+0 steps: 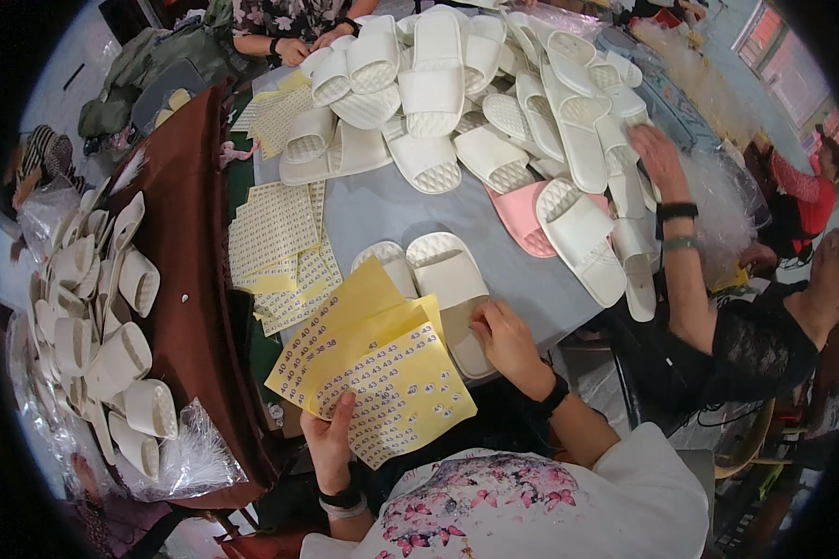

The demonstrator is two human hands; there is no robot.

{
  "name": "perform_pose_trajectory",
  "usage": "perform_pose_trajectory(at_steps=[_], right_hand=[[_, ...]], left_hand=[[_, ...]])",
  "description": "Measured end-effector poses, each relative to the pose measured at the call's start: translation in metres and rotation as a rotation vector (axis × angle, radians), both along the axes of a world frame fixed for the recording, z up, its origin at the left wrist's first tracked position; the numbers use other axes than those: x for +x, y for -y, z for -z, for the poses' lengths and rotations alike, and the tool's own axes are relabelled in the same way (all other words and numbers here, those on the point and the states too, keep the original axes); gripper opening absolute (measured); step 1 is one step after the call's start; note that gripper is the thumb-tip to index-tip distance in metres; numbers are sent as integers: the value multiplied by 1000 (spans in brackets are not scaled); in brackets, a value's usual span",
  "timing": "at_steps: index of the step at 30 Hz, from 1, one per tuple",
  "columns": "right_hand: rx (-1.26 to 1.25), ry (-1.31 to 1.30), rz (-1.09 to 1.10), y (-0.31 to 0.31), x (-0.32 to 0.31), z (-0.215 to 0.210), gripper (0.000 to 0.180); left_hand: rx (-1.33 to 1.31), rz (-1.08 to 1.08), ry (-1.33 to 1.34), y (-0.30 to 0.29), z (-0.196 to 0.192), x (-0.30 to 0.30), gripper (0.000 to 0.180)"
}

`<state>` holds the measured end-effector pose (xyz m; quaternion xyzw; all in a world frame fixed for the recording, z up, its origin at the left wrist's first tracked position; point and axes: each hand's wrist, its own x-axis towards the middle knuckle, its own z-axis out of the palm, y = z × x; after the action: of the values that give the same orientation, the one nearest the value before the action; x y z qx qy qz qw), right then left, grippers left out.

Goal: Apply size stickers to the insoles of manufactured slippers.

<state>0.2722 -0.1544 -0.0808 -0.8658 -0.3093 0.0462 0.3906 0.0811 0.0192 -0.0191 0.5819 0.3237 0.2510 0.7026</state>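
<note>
Grey surface (pixel 368 205) mid-frame, slipper pile (pixel 436 79) up top. Sheets (pixel 405 396), lower ctr: prob. light, floppy, easily creased; hold by edge. L fingers (pixel 344 406) clamped on bottom edge. R fingers (pixel 490 321) curled over slipper (pixel 445 270), ctr, prob. soft, light, best gripped by sides; can't tell if they're closed or touching.

Site: I read this as a workshop handling footwear in bulk. Basis: the grey-covered bench (pixel 368 207) before me carries a big heap of white slide slippers (pixel 436 79), with yellow sticker sheets (pixel 275 224) piled at its left side. More slides (pixel 116 361) are massed to my left on clear plastic bagging (pixel 196 452). Two co-workers share my bench: one person's hands (pixel 292 50) at the far edge, another's hand (pixel 660 163) at the heap on my right.
</note>
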Motion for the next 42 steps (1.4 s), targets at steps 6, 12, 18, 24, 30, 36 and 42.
perform_pose_trajectory(at_steps=[6,12,18,24,30,36,42], right_hand=[[-55,25,46,-4,-5,-2,13],[-115,162,22,-7,-8,11,19],[-243,143,-23,-4,-7,7,15],[-98,164,-126,-1,-2,16,10],[187,-284,-103,25,4,-21,12],[206,-75,-231,21,-16,-85,8],[151,194,-412,-18,-33,-98,16]], left_hand=[[-5,141,-4,13,2,21,22],[-45,175,22,15,-3,23,23],[-46,119,39,10,-1,11,21],[-40,70,41,15,-2,7,18],[-139,11,87,9,-2,11,20],[-147,102,46,12,5,19,24],[75,253,-12,27,8,27,23]])
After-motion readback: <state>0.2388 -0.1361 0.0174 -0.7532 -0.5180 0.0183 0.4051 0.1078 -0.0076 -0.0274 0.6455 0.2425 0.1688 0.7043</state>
